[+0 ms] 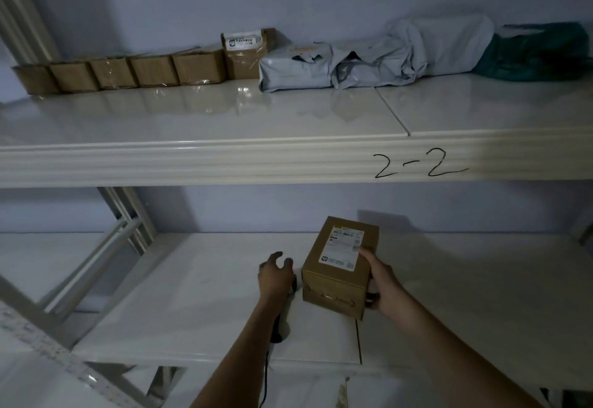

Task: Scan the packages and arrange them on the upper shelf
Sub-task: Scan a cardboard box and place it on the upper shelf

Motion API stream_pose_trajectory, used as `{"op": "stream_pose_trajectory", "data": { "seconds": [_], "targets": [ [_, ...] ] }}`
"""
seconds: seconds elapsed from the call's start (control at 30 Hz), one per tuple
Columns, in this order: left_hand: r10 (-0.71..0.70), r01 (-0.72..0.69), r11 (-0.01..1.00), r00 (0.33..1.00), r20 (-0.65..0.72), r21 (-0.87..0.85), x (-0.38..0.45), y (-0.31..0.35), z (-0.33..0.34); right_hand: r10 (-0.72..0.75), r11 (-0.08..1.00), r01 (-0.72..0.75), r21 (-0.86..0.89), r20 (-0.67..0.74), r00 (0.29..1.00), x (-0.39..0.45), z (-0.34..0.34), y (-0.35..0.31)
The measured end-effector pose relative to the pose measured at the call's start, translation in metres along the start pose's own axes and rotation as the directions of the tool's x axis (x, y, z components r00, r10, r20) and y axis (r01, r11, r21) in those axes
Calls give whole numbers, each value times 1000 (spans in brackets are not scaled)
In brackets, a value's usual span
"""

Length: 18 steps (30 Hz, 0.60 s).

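Note:
My right hand [383,282] grips a brown cardboard box [338,274] with a white shipping label on top, held just above the lower shelf [192,305]. My left hand [276,274] is curled over a black handheld scanner [278,327] whose handle and cable trail below my wrist, just left of the box. Along the back of the upper shelf [224,118] stands a row of several brown boxes [154,70], one taller labelled box [245,53], grey poly mailers [378,57] and a dark green bag [539,53].
The upper shelf's front edge carries the handwritten mark "2-2" [420,165]. White metal uprights and a diagonal brace [96,256] stand at the left. A wall closes off the back of both shelves.

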<state>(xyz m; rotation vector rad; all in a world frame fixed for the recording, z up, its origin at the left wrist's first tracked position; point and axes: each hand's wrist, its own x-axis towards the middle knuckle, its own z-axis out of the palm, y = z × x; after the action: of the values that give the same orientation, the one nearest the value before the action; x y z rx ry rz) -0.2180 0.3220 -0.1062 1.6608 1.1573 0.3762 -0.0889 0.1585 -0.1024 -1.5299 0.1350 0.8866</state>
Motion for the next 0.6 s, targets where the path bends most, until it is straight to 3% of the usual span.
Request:
{"op": "stream_pose_trajectory", "data": {
  "seconds": [0.07, 0.13, 0.27, 0.4, 0.6],
  "targets": [
    [4, 39, 983, 973, 230, -181, -19, 21, 12, -18, 1000, 17, 20, 16, 1000, -5, -3, -2],
    [-4, 106, 951, 943, 332, -291, -37, 35, 21, -48, 997, 48, 59, 11, 999, -2, -9, 2],
    [-35, 156, 939, 930, 366, -306, -63, 31, 30, -146, 982, 141, 127, 25, 989, -32, -12, 8],
    [-14, 137, 929, 941, 337, -344, -90, 21, 33, -303, 952, 302, 46, 2, 953, -77, -18, 17],
    [205, -95, 948, 911, 358, -303, -151, 25, 26, -440, 898, 438, -52, -173, 881, -150, -34, 42]
  ]
}}
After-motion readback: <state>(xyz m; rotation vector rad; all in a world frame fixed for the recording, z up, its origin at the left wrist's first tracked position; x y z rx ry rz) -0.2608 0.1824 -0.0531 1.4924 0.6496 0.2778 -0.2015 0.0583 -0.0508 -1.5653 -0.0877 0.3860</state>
